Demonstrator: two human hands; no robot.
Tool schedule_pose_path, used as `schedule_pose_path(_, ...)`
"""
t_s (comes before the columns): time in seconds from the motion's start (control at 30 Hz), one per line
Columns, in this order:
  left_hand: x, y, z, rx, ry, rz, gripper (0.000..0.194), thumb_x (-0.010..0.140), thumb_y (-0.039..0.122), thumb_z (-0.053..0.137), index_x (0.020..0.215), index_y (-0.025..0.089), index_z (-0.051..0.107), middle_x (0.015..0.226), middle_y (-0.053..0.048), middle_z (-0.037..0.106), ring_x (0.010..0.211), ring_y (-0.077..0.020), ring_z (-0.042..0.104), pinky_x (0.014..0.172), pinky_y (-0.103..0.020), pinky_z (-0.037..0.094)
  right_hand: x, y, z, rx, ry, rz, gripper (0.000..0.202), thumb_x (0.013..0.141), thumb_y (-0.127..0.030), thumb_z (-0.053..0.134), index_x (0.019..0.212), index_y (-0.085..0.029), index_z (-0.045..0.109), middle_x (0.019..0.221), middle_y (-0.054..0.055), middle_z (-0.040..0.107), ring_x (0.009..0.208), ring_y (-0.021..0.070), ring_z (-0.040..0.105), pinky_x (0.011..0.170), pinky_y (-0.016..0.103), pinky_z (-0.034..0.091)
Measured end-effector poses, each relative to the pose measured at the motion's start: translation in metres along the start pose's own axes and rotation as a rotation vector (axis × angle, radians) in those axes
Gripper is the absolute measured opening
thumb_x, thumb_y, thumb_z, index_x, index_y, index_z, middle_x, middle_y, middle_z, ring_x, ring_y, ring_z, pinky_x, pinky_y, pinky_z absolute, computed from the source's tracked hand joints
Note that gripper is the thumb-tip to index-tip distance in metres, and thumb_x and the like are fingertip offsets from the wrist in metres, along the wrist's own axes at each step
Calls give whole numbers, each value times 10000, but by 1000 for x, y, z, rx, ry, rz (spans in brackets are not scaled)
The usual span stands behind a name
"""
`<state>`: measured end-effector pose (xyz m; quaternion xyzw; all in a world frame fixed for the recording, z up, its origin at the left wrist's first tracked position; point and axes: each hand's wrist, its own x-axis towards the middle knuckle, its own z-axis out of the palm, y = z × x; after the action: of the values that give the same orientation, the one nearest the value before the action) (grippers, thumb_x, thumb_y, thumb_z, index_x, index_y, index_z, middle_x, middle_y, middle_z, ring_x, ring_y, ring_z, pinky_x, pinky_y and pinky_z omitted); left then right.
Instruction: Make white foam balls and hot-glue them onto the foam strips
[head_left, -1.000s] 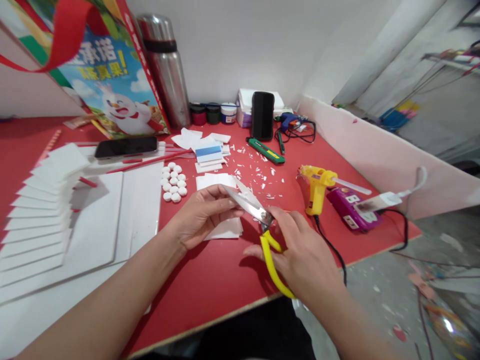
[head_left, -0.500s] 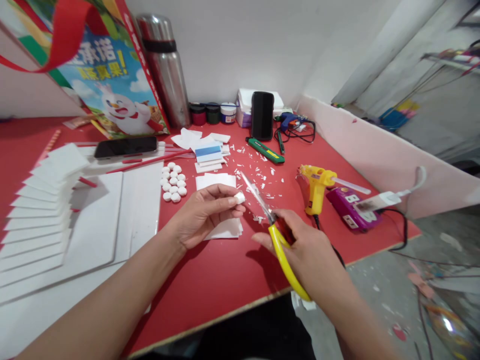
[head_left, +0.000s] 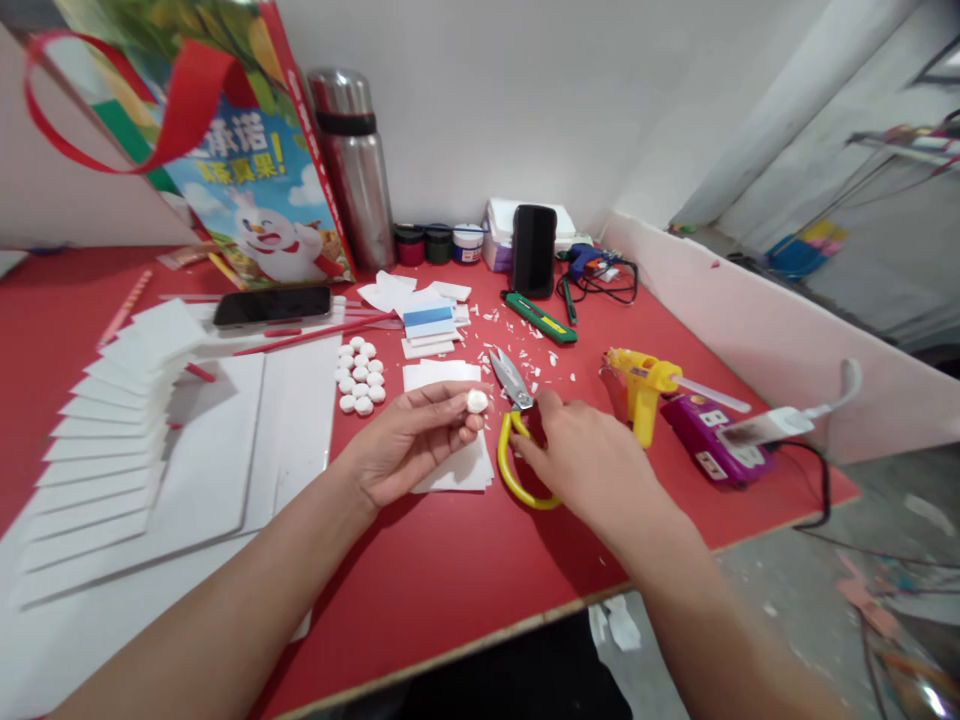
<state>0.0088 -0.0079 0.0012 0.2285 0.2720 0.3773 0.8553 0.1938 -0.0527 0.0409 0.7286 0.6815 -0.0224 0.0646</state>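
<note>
My left hand pinches a small white round piece between thumb and fingertips, above a stack of white paper squares. Scissors with yellow handles are down at the tabletop, blades pointing away and nearly closed. My right hand is on their right-hand loop, which its fingers hide; whether the scissors rest fully on the table I cannot tell. Left of the paper stack sits a cluster of similar white round pieces. White scraps are scattered beyond the scissors.
A yellow glue gun and a purple box with a white plug are at right. Behind are a green cutter, an upright phone and a steel flask. Fanned white cards cover the left, near a flat phone.
My right hand has lowered the scissors to the tabletop, moving them left and away from me. My left hand has turned the white piece so its round face shows. The view has shifted slightly.
</note>
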Motion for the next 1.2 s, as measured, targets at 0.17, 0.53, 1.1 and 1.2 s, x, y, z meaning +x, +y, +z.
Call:
schedule_pose_path(0.17, 0, 2, -1, -22, 24, 11, 188, 775, 86, 826, 947, 71, 752, 852, -75, 715, 712, -103, 694, 660, -156, 591, 2, 8, -14, 291, 279, -150, 273, 993, -369, 574, 974, -153, 740, 897, 128, 773, 825, 286, 744, 724, 385, 530)
schedule_pose_path(0.53, 7, 3, -8, 25, 187, 260, 204, 738, 195, 892, 854, 113, 746, 818, -22, 727, 701, -76, 667, 698, -166, 572, 33, -22, 4, 904, 421, -560, 146, 884, -149, 690, 1026, -174, 716, 996, 59, 713, 743, 126, 646, 686, 256, 527)
schedule_pose_path(1.1, 4, 0, -11, 592, 240, 492, 310, 824, 352, 826, 1084, 188, 779, 866, -42, 779, 765, -146, 709, 815, -305, 579, 55, -17, 36, 1811, -176, -174, 203, 804, -378, 783, 879, -194, 747, 601, -41, 598, 516, 80, 461, 517, 242, 354)
schedule_pose_path(1.2, 4, 1, -10, 633, 261, 514, 306, 773, 345, 863, 1028, 188, 798, 950, -55, 792, 765, -157, 710, 801, -320, 575, 56, -17, 37, 1820, -226, -152, 238, 774, -397, 826, 881, -191, 772, 601, -33, 617, 517, 76, 483, 517, 236, 359)
